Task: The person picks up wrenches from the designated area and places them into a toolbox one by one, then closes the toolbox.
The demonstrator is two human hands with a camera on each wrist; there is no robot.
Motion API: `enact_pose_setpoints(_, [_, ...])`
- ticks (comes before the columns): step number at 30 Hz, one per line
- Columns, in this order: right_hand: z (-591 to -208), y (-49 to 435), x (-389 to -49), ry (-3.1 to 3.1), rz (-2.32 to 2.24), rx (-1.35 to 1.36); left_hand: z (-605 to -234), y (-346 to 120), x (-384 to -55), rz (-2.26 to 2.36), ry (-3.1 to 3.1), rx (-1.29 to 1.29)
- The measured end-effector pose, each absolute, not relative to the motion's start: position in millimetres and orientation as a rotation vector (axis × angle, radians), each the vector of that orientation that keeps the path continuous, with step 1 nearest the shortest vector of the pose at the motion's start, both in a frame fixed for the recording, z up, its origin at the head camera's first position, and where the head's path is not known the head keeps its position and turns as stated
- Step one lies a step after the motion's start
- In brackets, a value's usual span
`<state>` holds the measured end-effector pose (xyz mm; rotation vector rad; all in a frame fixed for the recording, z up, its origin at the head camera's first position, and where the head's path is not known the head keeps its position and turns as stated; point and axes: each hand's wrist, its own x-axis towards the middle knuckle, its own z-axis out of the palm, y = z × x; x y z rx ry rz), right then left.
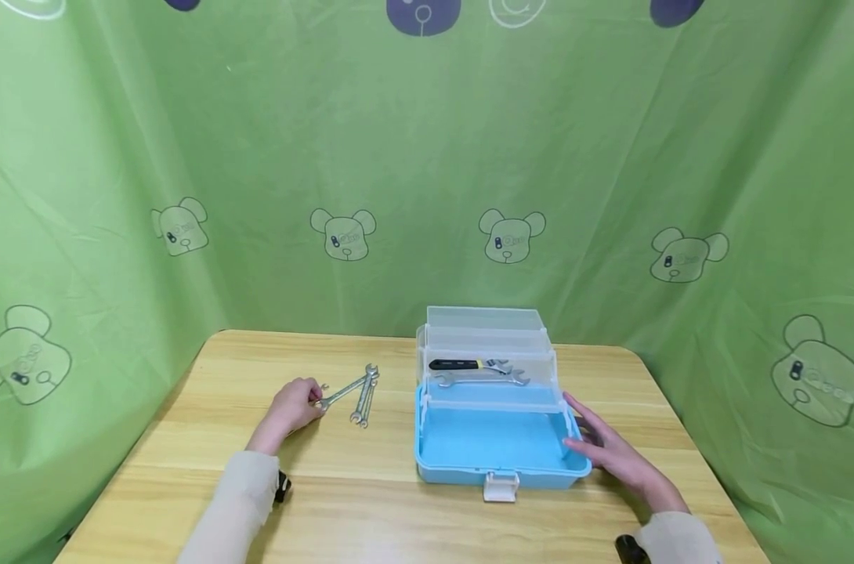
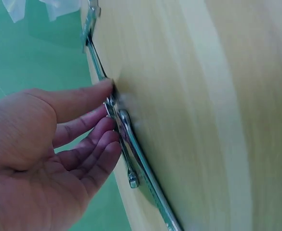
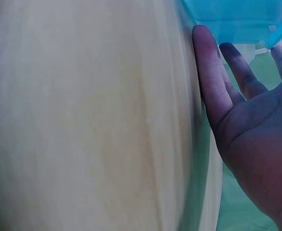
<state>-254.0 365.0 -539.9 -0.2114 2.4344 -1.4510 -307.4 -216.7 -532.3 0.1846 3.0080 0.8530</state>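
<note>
On the left of the table my left hand [image 1: 296, 406] has its thumb and fingertips around the near end of a wrench [image 1: 345, 391] that slants away to the right. In the left wrist view, more silver wrenches [image 2: 148, 168] lie beside the curled fingers. Two overlapping wrenches [image 1: 363, 401] rest at the far end of the slanted one. The blue toolbox [image 1: 540, 475] stands with its clear trays raised. My right hand [image 1: 613, 454] rests against its right side, fingers spread and fairly straight, the thumb at the rim.
An adjustable wrench with a black handle [image 1: 455, 364] and a silver open-end wrench [image 1: 479, 379] lie in a raised clear tray. A white latch [image 1: 501, 487] hangs at the toolbox front. Green curtain [image 1: 427, 157] surrounds the wooden table [image 1: 370, 501] at the back and sides.
</note>
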Motion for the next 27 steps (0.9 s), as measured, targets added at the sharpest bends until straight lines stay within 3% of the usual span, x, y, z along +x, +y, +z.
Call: enact_pose_setpoints(27, [-544, 366, -255, 2.373, -1.486, -0.156, -534, -228, -318, 0.960, 2.922, 0.248])
